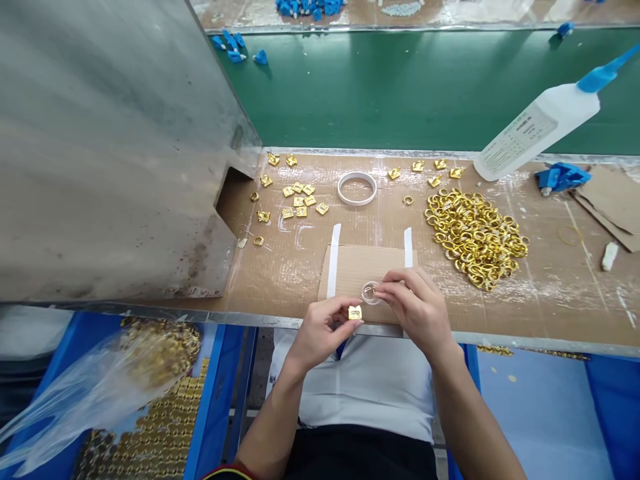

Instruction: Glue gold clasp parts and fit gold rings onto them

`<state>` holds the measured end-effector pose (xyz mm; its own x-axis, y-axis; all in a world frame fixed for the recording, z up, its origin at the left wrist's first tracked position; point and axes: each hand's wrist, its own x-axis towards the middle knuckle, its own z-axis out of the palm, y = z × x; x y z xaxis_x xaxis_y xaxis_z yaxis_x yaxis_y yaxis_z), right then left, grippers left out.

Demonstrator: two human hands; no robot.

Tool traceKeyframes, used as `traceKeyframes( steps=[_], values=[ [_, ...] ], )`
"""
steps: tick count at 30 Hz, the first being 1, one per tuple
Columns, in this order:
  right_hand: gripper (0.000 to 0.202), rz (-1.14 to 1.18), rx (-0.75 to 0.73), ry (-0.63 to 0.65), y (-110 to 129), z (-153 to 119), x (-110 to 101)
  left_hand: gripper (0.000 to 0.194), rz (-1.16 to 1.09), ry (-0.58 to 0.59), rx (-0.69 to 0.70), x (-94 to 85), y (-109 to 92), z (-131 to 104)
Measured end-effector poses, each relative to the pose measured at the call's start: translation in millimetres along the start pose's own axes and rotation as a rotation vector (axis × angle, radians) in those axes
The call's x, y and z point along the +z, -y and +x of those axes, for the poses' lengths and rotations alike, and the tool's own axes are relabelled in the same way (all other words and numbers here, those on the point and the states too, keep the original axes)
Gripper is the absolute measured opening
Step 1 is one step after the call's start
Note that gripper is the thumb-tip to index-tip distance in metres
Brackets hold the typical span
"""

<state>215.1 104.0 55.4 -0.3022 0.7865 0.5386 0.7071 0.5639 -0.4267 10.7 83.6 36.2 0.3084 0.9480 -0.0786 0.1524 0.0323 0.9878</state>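
Between thumb and fingers, my left hand [323, 331] pinches a small square gold piece [355, 313] near the bench's front edge. My right hand [417, 307] is closed, its fingertips together at the rim of a small clear round dish [371, 293]; whatever they may hold is too small to name. The dish rests on a cardboard pad [373, 257] fixed with white tape strips. Beyond the pad lies a white ring-shaped roll [357, 189]. Several square gold pieces [301, 200] lie to its left, and a big pile of gold rings [477, 237] is on the right.
A metal housing [110, 147] stands at the left. A white bottle with a blue nozzle [537, 130] leans at the back right, near blue clips [563, 178]. Blue trays [207, 407] with gold parts sit below the bench. Behind runs a green surface [400, 87].
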Motion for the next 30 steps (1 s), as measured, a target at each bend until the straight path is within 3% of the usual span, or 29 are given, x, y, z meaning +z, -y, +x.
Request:
traceKeyframes(
  steps=[9, 23, 30],
  values=[
    [0.016, 0.109, -0.004, -0.013, -2.5, 5.4, 7.0, 0.022, 0.013, 0.013, 0.02, -1.1, -3.7, 1.5],
    [0.021, 0.064, 0.021, -0.053, -5.0, -0.3, 7.2, 0.024, -0.006, 0.063, -0.018, -1.4, -4.1, 1.3],
    [0.024, 0.25, 0.164, -0.11, -3.3, -7.5, 10.4, 0.023, 0.049, 0.068, -0.016, -0.2, -5.7, 1.9]
  ],
)
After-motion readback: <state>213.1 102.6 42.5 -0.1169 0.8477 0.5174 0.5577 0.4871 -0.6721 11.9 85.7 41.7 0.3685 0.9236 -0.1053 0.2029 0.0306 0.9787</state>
